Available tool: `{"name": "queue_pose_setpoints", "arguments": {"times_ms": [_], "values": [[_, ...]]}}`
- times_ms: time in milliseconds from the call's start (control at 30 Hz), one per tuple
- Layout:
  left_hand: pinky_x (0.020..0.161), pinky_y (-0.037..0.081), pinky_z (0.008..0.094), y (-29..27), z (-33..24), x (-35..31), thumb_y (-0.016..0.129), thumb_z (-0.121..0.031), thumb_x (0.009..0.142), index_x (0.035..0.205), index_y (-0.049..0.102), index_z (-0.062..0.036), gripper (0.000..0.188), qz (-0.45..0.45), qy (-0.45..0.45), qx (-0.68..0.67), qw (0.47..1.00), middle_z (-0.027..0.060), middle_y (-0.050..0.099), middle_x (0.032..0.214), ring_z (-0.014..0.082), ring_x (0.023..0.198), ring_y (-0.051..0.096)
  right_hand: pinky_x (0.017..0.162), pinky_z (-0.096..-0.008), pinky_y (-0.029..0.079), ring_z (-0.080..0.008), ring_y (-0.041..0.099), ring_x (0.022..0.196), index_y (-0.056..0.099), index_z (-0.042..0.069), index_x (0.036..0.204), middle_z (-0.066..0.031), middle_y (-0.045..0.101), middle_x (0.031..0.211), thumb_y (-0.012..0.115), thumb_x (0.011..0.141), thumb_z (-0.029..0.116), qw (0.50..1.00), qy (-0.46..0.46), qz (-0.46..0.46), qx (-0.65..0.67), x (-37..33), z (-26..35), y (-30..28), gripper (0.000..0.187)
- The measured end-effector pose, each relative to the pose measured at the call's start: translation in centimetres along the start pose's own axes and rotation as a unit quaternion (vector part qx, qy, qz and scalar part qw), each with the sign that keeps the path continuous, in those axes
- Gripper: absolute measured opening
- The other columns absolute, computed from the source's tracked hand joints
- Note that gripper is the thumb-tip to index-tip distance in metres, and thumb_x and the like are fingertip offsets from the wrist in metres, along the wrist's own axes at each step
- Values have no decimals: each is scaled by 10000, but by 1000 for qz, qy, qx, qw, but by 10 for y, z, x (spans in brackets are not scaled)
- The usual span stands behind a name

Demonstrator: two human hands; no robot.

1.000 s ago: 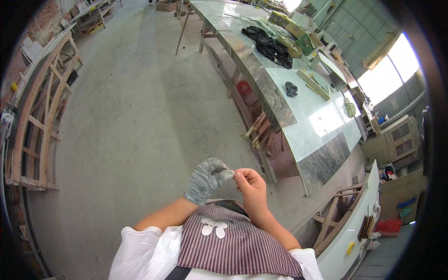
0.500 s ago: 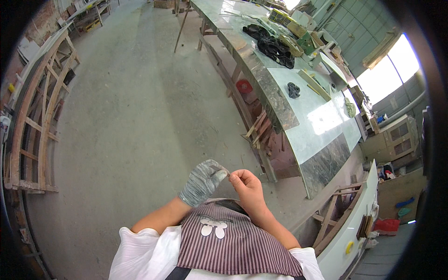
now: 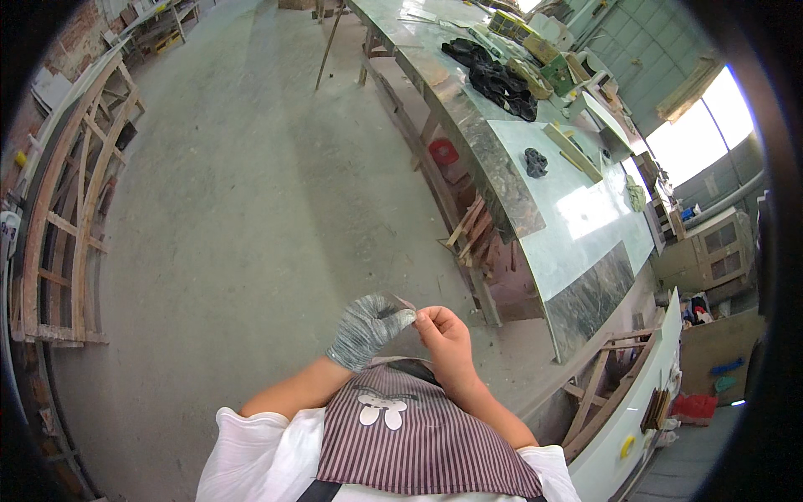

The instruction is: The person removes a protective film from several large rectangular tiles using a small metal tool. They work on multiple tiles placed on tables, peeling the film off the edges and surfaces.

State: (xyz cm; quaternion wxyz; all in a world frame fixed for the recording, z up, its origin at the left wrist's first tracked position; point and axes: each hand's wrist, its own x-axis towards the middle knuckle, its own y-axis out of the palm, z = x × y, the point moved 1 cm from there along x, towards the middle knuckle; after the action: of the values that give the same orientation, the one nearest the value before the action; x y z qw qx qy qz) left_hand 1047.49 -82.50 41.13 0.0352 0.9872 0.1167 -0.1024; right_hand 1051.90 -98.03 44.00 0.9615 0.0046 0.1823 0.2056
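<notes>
Both our hands meet at chest height above the floor (image 3: 234, 217): gloved left hand (image 3: 366, 329) and bare right hand (image 3: 445, 335) pinch a small thin piece (image 3: 400, 301) between the fingertips.

- The left hand (image 3: 368, 328) wears a knitted glove mottled grey and white.
- The right hand (image 3: 446, 335) is bare.
- The small piece (image 3: 400, 302) pinched between the two hands looks grey-brown.
- The apron (image 3: 418, 431) carries thin maroon and white stripes, with a white patch on the chest.
- The shirt sleeves (image 3: 242, 456) are white.
- The concrete floor (image 3: 242, 192) is dull grey, dusted pale.
- The long workbench (image 3: 569, 226) shows pale green-white slabs beside dark, veined grey-black stone.
- The heap of cloth (image 3: 498, 77) on the bench is black.
- The curved frame (image 3: 63, 217) at the left is bare light wood.
- The round object (image 3: 443, 151) under the bench is red.
</notes>
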Motion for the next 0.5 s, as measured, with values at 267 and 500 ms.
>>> {"name": "queue_pose_setpoints", "arguments": {"times_ms": [267, 500], "values": [[635, 503, 264, -7, 12, 40, 730, -230, 883, 887, 721, -45, 185, -75, -3, -98, 992, 27, 683, 767, 111, 675, 613, 723, -213, 438, -54, 534, 792, 618, 14, 973, 20, 617, 886, 639, 965, 153, 999, -4, 11, -44, 34, -4, -14, 141], [605, 483, 261, -48, -16, 125, 667, -274, 934, 838, 682, -59, 236, -135, 51, -170, 975, 24, 659, 724, 99, 649, 593, 736, -221, 451, -61, 547, 798, 625, 5, 986, 7, 622, 884, 626, 963, 159, 998, 44, 31, -12, 107, 28, -36, 155]]}}
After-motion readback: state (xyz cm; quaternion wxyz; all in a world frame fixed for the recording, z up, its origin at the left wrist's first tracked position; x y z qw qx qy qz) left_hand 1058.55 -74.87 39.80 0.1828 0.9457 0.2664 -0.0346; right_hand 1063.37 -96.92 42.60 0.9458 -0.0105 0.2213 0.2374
